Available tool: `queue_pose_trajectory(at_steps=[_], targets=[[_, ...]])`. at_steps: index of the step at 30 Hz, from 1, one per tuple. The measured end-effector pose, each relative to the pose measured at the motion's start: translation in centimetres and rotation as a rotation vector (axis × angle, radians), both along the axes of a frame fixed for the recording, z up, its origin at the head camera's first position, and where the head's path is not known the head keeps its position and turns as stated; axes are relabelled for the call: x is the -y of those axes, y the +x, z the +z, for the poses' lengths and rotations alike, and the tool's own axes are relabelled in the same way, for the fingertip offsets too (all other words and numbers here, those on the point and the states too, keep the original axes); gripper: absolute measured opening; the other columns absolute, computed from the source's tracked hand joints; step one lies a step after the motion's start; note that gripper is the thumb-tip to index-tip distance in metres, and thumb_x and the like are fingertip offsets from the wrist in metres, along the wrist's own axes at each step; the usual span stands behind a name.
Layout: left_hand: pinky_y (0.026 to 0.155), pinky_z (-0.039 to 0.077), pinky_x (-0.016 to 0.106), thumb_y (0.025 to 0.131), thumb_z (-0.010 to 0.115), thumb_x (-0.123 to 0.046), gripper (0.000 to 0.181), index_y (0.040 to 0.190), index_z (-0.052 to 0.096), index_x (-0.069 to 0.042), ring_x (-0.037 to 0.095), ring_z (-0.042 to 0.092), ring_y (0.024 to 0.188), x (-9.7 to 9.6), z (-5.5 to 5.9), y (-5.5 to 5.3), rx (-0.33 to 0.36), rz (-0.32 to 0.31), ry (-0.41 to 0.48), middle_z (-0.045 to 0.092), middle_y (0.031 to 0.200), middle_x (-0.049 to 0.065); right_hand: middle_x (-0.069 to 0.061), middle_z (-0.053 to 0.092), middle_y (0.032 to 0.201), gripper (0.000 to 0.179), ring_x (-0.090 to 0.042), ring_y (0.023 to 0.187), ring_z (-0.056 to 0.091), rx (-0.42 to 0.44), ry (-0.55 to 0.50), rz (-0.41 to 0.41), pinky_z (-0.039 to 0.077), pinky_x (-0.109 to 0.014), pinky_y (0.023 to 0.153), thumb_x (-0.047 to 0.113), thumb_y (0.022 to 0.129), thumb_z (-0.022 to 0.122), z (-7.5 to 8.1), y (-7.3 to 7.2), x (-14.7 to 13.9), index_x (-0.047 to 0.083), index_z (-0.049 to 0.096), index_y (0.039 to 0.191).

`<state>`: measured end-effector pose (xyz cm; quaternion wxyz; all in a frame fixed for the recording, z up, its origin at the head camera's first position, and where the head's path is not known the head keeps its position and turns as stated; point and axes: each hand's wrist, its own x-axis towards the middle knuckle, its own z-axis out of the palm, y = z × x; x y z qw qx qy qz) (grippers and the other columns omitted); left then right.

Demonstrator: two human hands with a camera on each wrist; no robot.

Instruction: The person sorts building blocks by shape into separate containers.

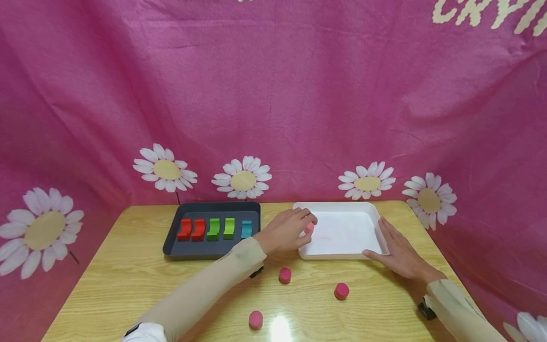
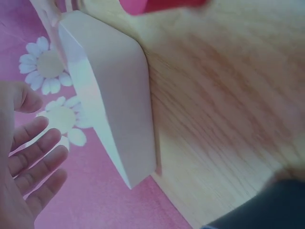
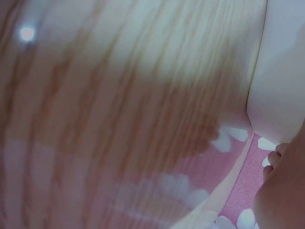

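Observation:
My left hand (image 1: 290, 230) is over the left end of a white tray (image 1: 344, 257). A small pink cylinder (image 1: 309, 228) shows between its thumb and fingertips in the head view, partly hidden by them. In the left wrist view the left hand's fingers (image 2: 40, 164) are spread and loosely bent, apart from the thumb, with no cylinder visible between them. My right hand (image 1: 401, 251) lies along the tray's right end, fingers straight against its outer wall and thumb at the near corner. More pink cylinders (image 1: 285, 276) (image 1: 341, 291) (image 1: 256, 320) stand on the wooden table.
Left of the white tray is a dark tray (image 1: 196, 255) holding a row of notched blocks: red (image 1: 198, 230), green (image 1: 213, 230) and blue (image 1: 246, 228). A pink cloth with daisies (image 1: 273, 118) hangs behind and beside the table (image 1: 128, 285).

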<state>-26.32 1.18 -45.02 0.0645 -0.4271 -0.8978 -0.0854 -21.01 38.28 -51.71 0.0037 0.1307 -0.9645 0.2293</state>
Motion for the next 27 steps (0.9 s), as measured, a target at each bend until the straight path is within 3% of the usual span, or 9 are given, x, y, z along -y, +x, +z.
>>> queue_pose_trajectory(at_steps=[5, 13, 17, 20, 27], targets=[[0.105, 0.055, 0.03, 0.107, 0.062, -0.032, 0.031, 0.134, 0.068, -0.018, 0.014, 0.064, 0.114, 1.1, 0.5, 1.4, -0.004, -0.015, 0.025, 0.068, 0.129, -0.001, -0.023, 0.001, 0.179, 0.117, -0.054, 0.159, 0.013, 0.006, 0.003, -0.002, 0.015, -0.075, 0.124, 0.057, 0.097, 0.071, 0.0, -0.1, 0.0, -0.002, 0.002, 0.17], [0.086, 0.055, 0.02, 0.104, 0.069, -0.028, 0.025, 0.127, 0.066, -0.019, 0.006, 0.059, 0.092, 3.4, 0.9, 4.2, -0.054, -0.113, 0.126, 0.067, 0.119, -0.004, -0.025, 0.004, 0.178, 0.118, -0.053, 0.16, 0.012, 0.015, 0.018, -0.009, 0.015, -0.074, 0.125, 0.058, 0.096, 0.071, 0.0, -0.2, 0.1, -0.003, 0.002, 0.17], [0.088, 0.056, 0.021, 0.102, 0.07, -0.025, 0.021, 0.122, 0.07, -0.017, 0.006, 0.063, 0.095, 4.9, 0.9, 5.6, -0.092, -0.147, 0.169, 0.069, 0.118, -0.005, -0.025, 0.004, 0.178, 0.118, -0.053, 0.16, 0.012, 0.012, 0.015, -0.011, 0.015, -0.075, 0.124, 0.059, 0.096, 0.072, -0.1, -0.2, 0.2, -0.002, 0.002, 0.17], [0.09, 0.057, 0.021, 0.102, 0.07, -0.026, 0.021, 0.121, 0.072, -0.017, 0.008, 0.064, 0.1, 6.0, 0.8, 6.9, -0.087, -0.139, 0.174, 0.069, 0.119, -0.004, -0.025, 0.003, 0.178, 0.118, -0.054, 0.159, 0.013, 0.011, 0.018, -0.009, 0.016, -0.076, 0.123, 0.059, 0.097, 0.071, -0.3, -0.2, 0.2, -0.002, 0.002, 0.17], [0.095, 0.057, 0.022, 0.103, 0.072, -0.03, 0.025, 0.125, 0.072, -0.017, 0.009, 0.062, 0.106, 8.1, 0.4, 9.3, 0.021, -0.125, 0.216, 0.068, 0.121, -0.004, -0.026, 0.005, 0.178, 0.117, -0.053, 0.159, 0.012, 0.011, 0.016, -0.011, 0.014, -0.075, 0.125, 0.058, 0.097, 0.071, -0.1, -0.1, 0.3, -0.001, 0.002, 0.171]])
